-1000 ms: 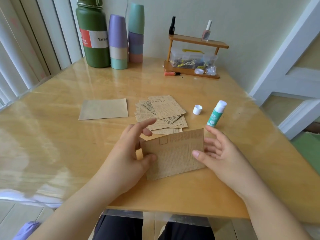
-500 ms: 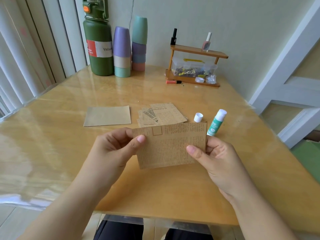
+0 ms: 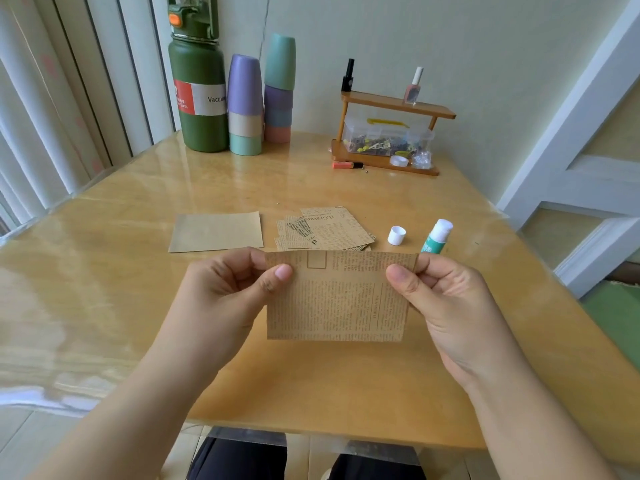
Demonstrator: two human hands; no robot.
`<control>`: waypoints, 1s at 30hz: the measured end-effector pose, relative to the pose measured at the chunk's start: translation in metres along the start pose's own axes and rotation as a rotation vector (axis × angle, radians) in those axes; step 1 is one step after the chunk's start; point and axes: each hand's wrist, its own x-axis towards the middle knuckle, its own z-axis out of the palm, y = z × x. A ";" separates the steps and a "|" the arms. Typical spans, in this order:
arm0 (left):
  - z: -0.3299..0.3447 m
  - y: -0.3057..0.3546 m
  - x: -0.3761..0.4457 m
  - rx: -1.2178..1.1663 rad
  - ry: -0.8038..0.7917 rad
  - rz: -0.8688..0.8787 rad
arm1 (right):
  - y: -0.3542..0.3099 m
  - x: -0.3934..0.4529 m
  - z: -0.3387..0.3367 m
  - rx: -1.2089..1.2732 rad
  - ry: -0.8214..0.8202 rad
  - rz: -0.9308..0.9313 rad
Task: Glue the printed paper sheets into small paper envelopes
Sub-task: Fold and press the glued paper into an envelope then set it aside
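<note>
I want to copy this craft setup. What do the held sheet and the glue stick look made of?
Held sheet: thin matte kraft-brown paper, newspaper-style print. Glue stick: apparently smooth plastic, teal label, white tip; its white cap stands beside it.

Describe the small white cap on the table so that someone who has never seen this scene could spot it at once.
Start at the wooden table and find the pile of printed paper sheets near its middle. Just right of that pile stands the white cap, with the green and white glue stick on its other side. It is the only small, plain white cylinder there, apart from both neighbours.
</note>
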 end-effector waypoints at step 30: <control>-0.029 -0.036 -0.058 0.997 -0.519 0.422 | 0.034 -0.059 -0.009 -0.998 -0.385 -0.271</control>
